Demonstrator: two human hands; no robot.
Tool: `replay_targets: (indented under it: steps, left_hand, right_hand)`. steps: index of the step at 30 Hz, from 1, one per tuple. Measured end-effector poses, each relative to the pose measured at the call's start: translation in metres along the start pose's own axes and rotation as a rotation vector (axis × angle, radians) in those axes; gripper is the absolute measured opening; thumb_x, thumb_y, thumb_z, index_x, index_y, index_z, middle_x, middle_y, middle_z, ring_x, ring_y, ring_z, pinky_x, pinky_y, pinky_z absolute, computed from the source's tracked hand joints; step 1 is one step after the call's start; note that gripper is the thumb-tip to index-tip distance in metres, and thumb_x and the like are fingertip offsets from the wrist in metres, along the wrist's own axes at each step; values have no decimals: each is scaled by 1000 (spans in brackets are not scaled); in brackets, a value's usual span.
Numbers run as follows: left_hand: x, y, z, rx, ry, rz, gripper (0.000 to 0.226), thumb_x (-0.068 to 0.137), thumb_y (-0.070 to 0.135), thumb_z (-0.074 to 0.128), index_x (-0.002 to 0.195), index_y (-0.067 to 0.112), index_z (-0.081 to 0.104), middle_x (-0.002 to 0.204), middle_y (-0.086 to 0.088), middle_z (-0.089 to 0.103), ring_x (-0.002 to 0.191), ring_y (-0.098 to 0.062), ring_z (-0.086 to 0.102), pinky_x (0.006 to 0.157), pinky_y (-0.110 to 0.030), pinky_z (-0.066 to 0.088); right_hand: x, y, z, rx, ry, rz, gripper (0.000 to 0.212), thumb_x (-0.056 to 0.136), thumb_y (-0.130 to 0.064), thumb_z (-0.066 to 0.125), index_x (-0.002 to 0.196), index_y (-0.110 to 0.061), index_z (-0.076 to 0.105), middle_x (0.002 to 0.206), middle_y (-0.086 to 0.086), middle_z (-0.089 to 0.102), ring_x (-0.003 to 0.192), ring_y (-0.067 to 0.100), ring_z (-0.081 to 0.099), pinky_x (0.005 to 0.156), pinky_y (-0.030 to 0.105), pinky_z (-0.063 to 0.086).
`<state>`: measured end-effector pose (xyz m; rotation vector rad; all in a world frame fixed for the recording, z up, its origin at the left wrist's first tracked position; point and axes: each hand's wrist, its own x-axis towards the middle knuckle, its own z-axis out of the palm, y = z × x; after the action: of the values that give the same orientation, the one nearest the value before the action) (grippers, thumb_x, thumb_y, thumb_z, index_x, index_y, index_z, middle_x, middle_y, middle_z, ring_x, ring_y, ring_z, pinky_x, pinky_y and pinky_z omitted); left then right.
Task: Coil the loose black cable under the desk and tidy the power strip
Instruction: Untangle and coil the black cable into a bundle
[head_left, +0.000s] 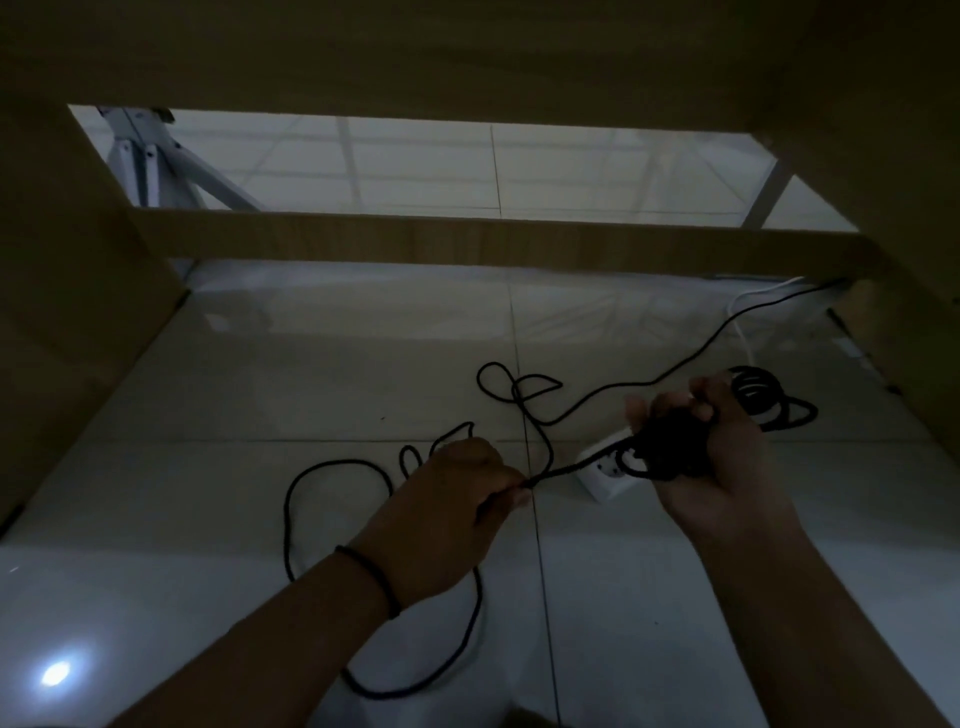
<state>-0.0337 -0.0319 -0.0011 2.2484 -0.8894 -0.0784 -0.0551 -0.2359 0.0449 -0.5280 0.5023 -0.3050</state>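
A long black cable (597, 397) snakes in loose loops over the white tiled floor under the desk. My right hand (711, 457) grips a dark bundle of wound cable (670, 441) in its curled fingers. My left hand (462, 493) pinches the cable at its fingertips, and a short taut stretch runs from there to the bundle. A white power strip (605, 475) lies on the floor just behind and below my right hand, partly hidden by it. More slack loops lie to the left of and beneath my left forearm.
A second black coil (763, 397) rests on the floor behind my right hand, beside a white cord (743, 332) that runs to the far right corner. A wooden crossbar (493, 244) and side panels (67, 291) box in the space. White metal legs (145, 161) stand beyond.
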Motion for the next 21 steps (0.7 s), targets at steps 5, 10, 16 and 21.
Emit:
replay_targets:
  steps: [5, 10, 16, 21]
  left_hand:
    - [3, 4, -11, 100, 75, -100, 32, 95, 31, 41, 101, 19, 69, 73, 9, 62, 63, -2, 53, 66, -13, 45]
    - [11, 19, -18, -826, 121, -653, 15, 93, 16, 52, 100, 14, 65, 88, -3, 70, 81, -11, 66, 71, -22, 54]
    - [13, 21, -32, -1565, 329, -834, 14, 92, 1, 47, 85, 1, 59, 85, -13, 72, 80, -19, 70, 74, -35, 58]
    - [8, 27, -33, -1802, 377, -976, 15, 92, 1, 46, 94, -4, 60, 67, -13, 72, 55, -17, 70, 57, -33, 59]
  right_hand:
    - [1, 0, -2, 55, -67, 42, 26, 98, -31, 38, 77, -18, 47, 38, -8, 38, 33, 3, 39, 39, 13, 39]
    - [-7, 7, 7, -103, -122, 17, 30, 98, -34, 39, 74, -18, 49, 38, -8, 32, 29, 3, 31, 35, 13, 32]
    - [-21, 27, 20, -252, -86, -18, 30, 96, -35, 43, 74, -17, 50, 40, -8, 31, 29, 5, 27, 34, 14, 28]
    - [-30, 41, 22, -296, -28, -76, 30, 95, -36, 47, 72, -16, 50, 43, -5, 31, 31, 8, 27, 34, 17, 29]
